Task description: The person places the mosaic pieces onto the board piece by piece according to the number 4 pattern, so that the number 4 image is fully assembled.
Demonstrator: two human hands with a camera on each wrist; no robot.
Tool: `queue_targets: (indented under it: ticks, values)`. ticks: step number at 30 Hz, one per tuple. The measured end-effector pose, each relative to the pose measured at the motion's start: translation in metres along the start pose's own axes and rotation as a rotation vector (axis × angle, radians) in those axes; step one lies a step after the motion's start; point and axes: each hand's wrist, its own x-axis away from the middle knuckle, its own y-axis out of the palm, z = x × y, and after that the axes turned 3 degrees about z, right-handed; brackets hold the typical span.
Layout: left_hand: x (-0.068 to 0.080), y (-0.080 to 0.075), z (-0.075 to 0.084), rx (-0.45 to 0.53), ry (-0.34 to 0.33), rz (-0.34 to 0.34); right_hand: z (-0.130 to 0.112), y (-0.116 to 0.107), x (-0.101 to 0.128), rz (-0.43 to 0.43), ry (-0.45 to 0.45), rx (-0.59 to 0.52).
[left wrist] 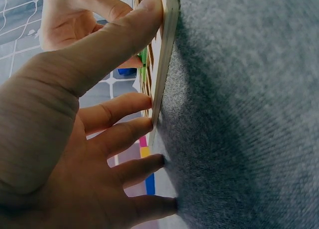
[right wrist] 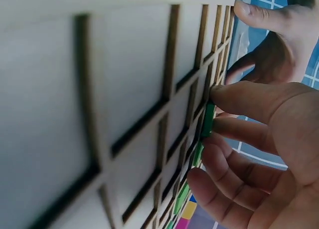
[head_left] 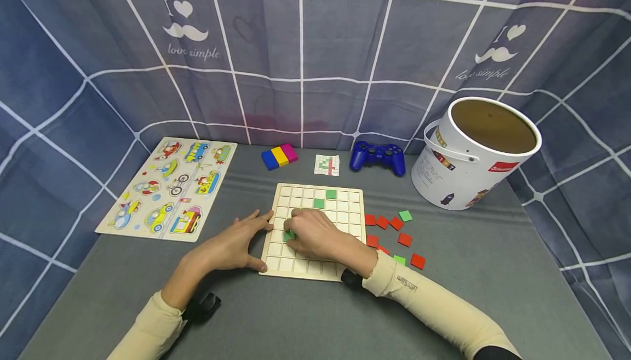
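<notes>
A light wooden grid board [head_left: 354,206] lies flat on the grey table. Green square tiles [head_left: 319,203] sit in cells of its upper part. My right hand [head_left: 315,234] is over the left middle of the board, thumb and index finger pinching a green tile [right wrist: 208,120] at a cell; more green tiles show beyond it in the right wrist view. Along the board's left edge, my left hand [head_left: 234,247] spreads its fingers, the thumb [left wrist: 134,27] touching the front left corner. The right hand hides several cells.
Loose red tiles [head_left: 405,239] and light green tiles [head_left: 405,216] lie right of the board. Behind it are a blue-yellow-pink block [head_left: 279,156], a small grid card [head_left: 327,165] and a blue game controller [head_left: 377,157]. A white bucket [head_left: 468,173] stands right, a picture puzzle board [head_left: 207,168] left.
</notes>
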Motion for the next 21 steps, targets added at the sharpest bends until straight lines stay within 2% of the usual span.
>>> queue_targets:
  ticks: [7, 13, 21]
  values:
    - [0.001, 0.001, 0.0, 0.0, 0.002, 0.0, -0.002, 0.0, 0.004, 0.01, -0.03, 0.01]
    - [0.002, 0.003, 0.0, 0.005, -0.01, -0.006, -0.003, -0.006, 0.026, 0.054, -0.071, 0.027]
    - [0.0, 0.001, 0.001, 0.001, -0.026, -0.011, 0.013, -0.017, 0.059, 0.099, -0.05, -0.005]
